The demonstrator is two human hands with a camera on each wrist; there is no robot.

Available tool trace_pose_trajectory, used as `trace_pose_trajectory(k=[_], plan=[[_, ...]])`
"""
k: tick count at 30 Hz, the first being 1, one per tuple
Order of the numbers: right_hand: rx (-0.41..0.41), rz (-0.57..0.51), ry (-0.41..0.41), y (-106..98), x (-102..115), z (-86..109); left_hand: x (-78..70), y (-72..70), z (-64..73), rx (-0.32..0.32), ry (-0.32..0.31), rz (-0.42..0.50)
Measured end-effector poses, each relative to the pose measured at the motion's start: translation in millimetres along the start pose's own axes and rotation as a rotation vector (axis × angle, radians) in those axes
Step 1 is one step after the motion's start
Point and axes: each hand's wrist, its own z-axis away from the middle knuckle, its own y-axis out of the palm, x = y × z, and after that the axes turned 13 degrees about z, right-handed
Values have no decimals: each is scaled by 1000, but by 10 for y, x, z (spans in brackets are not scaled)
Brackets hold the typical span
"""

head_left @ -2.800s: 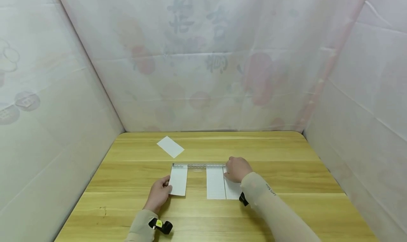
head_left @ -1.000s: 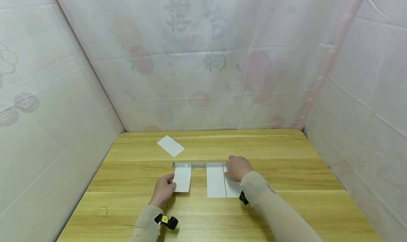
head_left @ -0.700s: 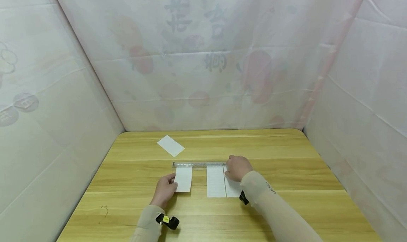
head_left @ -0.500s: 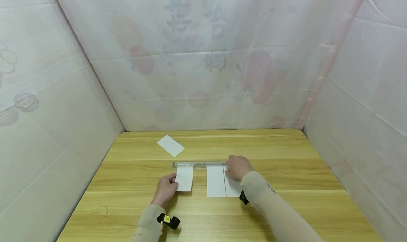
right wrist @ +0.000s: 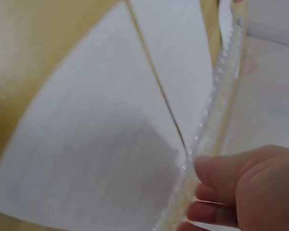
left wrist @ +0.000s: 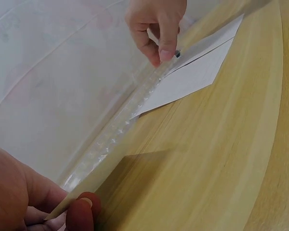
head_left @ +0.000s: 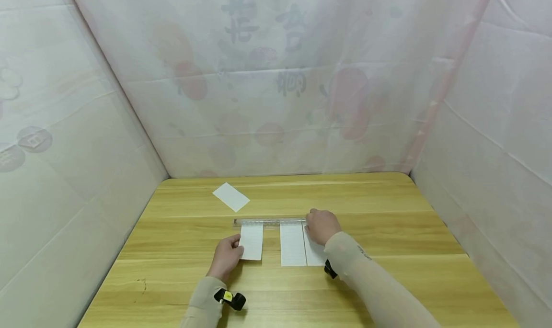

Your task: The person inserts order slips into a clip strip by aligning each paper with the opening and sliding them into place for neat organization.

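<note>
A long clear plastic strip (head_left: 270, 223) with a bumpy edge lies across the table's middle. My left hand (head_left: 226, 257) pinches the left edge of a white paper card (head_left: 252, 243) between thumb and fingers; the card's far end meets the strip near its left end. In the left wrist view this card is seen nearly edge-on, tilted above its shadow. My right hand (head_left: 322, 227) pinches the strip near its right end, covering that end in the head view. Two more white cards, a middle one (head_left: 292, 245) and a right one (right wrist: 91, 125), lie side by side along the strip.
Another white card (head_left: 231, 197) lies askew on the wooden table (head_left: 379, 280), behind the strip's left end. Pale printed curtains (head_left: 276, 141) rise behind the table and on both sides.
My left hand has shifted the left card a little to the right along the strip, away from the strip's left end. My right hand and the two cards by it have stayed put.
</note>
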Motion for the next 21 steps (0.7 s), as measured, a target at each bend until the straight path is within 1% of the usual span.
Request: trace_pose_trajectory(k=[3,6,8,11,13,16,21], plan=[[-23,-32,34,6,5,-5,0,-3,6,-4,-5,4],[-30,-114,76,1,-22,5,3,-7,14,-1,-6,1],[-34,-187,100,13,-81,8,13,-8,16,1,-13,2],[-45,-273,111,63,-211,2,27,-9,15,6,-12,7],[-41,-320,103,107,-303,-9,27,-9,13,5,-10,10],[-33,-358,84,157,-390,-23,27,-10,7,1,-5,13],[-35,-360,37,214,-427,-49,41,-1,6,-12,-11,23]])
